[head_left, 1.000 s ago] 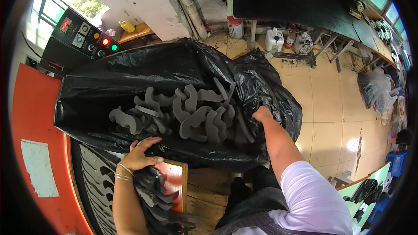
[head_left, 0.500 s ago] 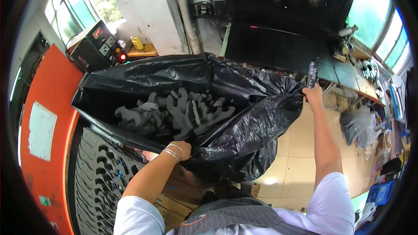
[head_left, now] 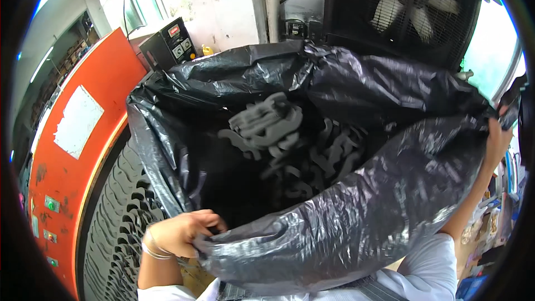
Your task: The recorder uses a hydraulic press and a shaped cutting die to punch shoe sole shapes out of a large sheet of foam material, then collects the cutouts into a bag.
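Observation:
A large black plastic bag point(head_left: 356, 217) hangs wide-mouthed in front of me, its near side raised toward my chest. Inside lie several dark grey curved pieces point(head_left: 267, 120), blurred by motion, in two loose clumps. My left hand point(head_left: 186, 233), with thin bracelets at the wrist, is closed on the near left part of the bag's rim. At the far right my right hand point(head_left: 497, 139) grips the gathered end of the rim, which sticks up above the fist. The bag's bottom and whatever supports it are hidden.
An orange machine panel point(head_left: 106, 83) with buttons stands at the left. Beside it is a rack of rows of grey wavy pieces point(head_left: 120, 206). A black control box point(head_left: 173, 44) sits behind the bag, and a large caged fan point(head_left: 412, 11) at the back right. Shelved goods line the right.
Both hands have raised the bag, and its mouth has spread wider. The grey pieces have shifted into separate clumps. My right hand moved outward right, my left down and left; the view has tilted.

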Motion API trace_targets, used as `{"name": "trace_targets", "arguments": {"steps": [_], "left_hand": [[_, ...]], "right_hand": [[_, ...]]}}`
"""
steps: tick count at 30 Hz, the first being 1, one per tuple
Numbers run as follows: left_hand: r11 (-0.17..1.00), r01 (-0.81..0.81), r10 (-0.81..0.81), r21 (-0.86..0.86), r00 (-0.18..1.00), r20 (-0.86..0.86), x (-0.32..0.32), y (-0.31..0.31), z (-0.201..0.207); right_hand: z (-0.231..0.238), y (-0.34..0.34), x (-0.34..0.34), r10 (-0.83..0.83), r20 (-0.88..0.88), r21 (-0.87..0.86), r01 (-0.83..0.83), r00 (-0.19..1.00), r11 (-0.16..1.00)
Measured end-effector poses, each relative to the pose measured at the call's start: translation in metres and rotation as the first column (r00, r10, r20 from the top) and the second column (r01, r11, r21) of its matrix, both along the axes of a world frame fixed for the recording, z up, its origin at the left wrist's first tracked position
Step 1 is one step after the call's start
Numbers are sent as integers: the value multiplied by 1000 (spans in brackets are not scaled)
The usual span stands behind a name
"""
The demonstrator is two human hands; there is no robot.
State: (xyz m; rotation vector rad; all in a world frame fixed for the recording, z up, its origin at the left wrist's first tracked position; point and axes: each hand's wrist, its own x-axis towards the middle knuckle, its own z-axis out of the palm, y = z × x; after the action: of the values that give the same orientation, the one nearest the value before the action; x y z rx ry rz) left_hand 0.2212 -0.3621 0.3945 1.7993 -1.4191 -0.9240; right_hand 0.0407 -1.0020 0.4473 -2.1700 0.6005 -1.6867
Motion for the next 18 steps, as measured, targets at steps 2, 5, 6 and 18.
{"name": "trace_targets", "arguments": {"steps": [2, 5, 6, 18], "left_hand": [[988, -148, 138, -46, 976, -170, -15, -12, -32], [875, -196, 152, 443, 979, 133, -25, -9, -57], [886, -240, 188, 397, 968, 164, -25, -8, -62], [907, -368, 221, 205, 829, 514, -93, 44, -123]], "right_hand": [[-35, 27, 9, 56, 68, 122, -64, 996, 991], [-69, 60, 10, 184, -165, 424, -98, 969, 901], [-87, 63, 14, 280, -48, 586, -200, 959, 785], [-126, 148, 27, 431, 75, 730, -344, 899, 591]]}}
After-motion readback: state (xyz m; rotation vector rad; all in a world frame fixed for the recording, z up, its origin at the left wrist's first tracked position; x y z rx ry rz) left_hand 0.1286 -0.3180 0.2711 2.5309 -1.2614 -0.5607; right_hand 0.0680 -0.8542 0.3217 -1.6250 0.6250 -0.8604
